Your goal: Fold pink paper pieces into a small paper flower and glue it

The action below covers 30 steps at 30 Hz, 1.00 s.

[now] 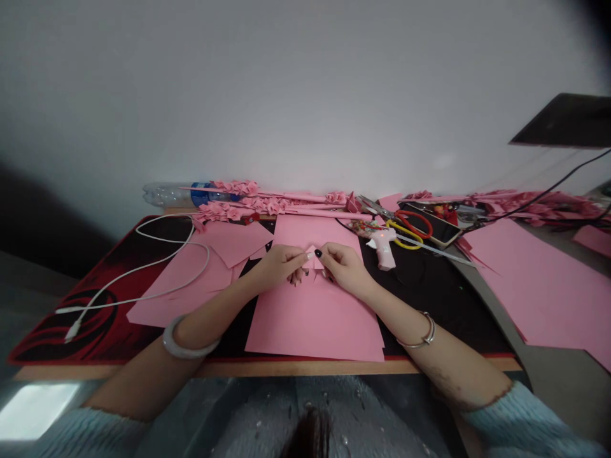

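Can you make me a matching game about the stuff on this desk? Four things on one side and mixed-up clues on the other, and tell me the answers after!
Things:
1. Small paper
2. Scissors
3. Cable
4. Bottle

Clues:
A. White and lying in loops
B. Clear and lying on its side near the wall
C. Pinched between the fingers of the left hand and the right hand
D. One red handle loop and one yellow one

Right pairs: 1-C, 2-D, 3-A, 4-B
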{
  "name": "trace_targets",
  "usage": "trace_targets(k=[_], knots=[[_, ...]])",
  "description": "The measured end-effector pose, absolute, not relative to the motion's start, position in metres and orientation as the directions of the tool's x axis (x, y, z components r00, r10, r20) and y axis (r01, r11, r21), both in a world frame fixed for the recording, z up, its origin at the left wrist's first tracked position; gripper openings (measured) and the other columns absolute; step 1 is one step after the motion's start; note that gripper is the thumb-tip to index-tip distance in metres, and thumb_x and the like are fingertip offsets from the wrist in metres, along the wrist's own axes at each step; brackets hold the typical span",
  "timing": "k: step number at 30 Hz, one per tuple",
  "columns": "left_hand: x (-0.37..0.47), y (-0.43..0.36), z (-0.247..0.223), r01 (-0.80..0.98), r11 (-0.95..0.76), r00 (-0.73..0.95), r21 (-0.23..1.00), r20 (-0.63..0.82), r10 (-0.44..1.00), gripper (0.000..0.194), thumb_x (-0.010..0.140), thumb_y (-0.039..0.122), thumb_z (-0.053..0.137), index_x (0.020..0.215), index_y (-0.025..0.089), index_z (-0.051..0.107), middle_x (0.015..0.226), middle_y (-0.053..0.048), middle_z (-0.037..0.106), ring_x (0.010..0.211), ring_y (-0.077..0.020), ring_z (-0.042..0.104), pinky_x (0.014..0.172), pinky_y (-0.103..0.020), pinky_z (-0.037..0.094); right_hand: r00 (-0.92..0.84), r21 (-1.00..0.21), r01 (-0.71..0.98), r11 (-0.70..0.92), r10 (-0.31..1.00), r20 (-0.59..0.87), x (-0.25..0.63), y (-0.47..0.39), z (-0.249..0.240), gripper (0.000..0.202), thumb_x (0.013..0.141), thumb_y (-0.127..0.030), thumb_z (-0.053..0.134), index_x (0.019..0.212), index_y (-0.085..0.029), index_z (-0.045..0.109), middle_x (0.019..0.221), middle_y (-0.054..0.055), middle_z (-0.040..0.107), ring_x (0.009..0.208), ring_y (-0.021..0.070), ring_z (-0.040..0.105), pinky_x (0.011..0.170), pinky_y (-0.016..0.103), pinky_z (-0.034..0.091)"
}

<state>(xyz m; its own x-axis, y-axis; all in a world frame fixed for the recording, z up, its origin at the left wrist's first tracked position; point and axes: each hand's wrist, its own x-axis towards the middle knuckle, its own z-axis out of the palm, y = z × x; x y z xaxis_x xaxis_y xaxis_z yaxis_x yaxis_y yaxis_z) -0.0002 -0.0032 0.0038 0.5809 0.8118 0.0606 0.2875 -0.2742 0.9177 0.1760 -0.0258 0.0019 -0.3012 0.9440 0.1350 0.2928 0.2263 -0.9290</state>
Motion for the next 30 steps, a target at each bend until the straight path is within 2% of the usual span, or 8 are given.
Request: trace_targets(k=[11, 18, 26, 30], knots=[[-0.0002, -0.0032, 0.0030, 0.329, -0.304, 0.574, 0.894, 0.066, 0.816, 0.033, 0.084, 0.027, 0.042, 0.056, 0.013, 0.053, 0.045, 0.001, 0.055, 0.038, -0.0065, 0.051, 0.041, -0.016, 0.040, -0.304, -0.920, 0.313, 0.237, 0.942, 0.140, 0.1768, -0.0256, 0.0006, 0.034, 0.085, -0.042, 0.042, 0.061, -0.018, 0.040, 0.046, -0.005, 0.043, 0.042, 0.0071, 0.036, 0.044, 0.021, 0.029], [-0.0020, -0.0015, -0.0013, 0.316, -0.304, 0.582, 0.899, 0.070, 0.810, 0.032, 0.084, 0.031, 0.044, 0.059, 0.013, 0.053, 0.047, 0.001, 0.055, 0.038, -0.0074, 0.052, 0.039, -0.017, 0.040, -0.302, -0.920, 0.311, 0.240, 0.942, 0.144, 0.1771, -0.0254, 0.0006, 0.034, 0.085, -0.040, 0.043, 0.060, -0.018, 0.039, 0.046, -0.005, 0.043, 0.042, 0.0074, 0.037, 0.045, 0.021, 0.030], [-0.0003, -0.0041, 0.0000, 0.304, -0.274, 0.593, 0.912, 0.044, 0.804, 0.024, 0.076, 0.029, 0.055, 0.059, 0.014, 0.050, 0.049, 0.001, 0.057, 0.043, -0.0086, 0.055, 0.044, -0.018, 0.043, -0.292, -0.934, 0.280, 0.221, 0.947, 0.136, 0.1774, -0.0245, -0.0022, 0.034, 0.085, -0.042, 0.043, 0.061, -0.019, 0.040, 0.046, -0.005, 0.042, 0.041, 0.0071, 0.035, 0.043, 0.021, 0.029], [0.0002, -0.0044, -0.0003, 0.279, -0.253, 0.599, 0.926, 0.038, 0.800, 0.023, 0.080, 0.030, 0.049, 0.063, 0.014, 0.050, 0.049, 0.002, 0.054, 0.042, -0.0079, 0.052, 0.044, -0.019, 0.042, -0.290, -0.927, 0.296, 0.232, 0.946, 0.144, 0.1772, -0.0244, -0.0019, 0.034, 0.085, -0.043, 0.042, 0.060, -0.019, 0.039, 0.046, -0.005, 0.042, 0.042, 0.0078, 0.037, 0.044, 0.021, 0.031]])
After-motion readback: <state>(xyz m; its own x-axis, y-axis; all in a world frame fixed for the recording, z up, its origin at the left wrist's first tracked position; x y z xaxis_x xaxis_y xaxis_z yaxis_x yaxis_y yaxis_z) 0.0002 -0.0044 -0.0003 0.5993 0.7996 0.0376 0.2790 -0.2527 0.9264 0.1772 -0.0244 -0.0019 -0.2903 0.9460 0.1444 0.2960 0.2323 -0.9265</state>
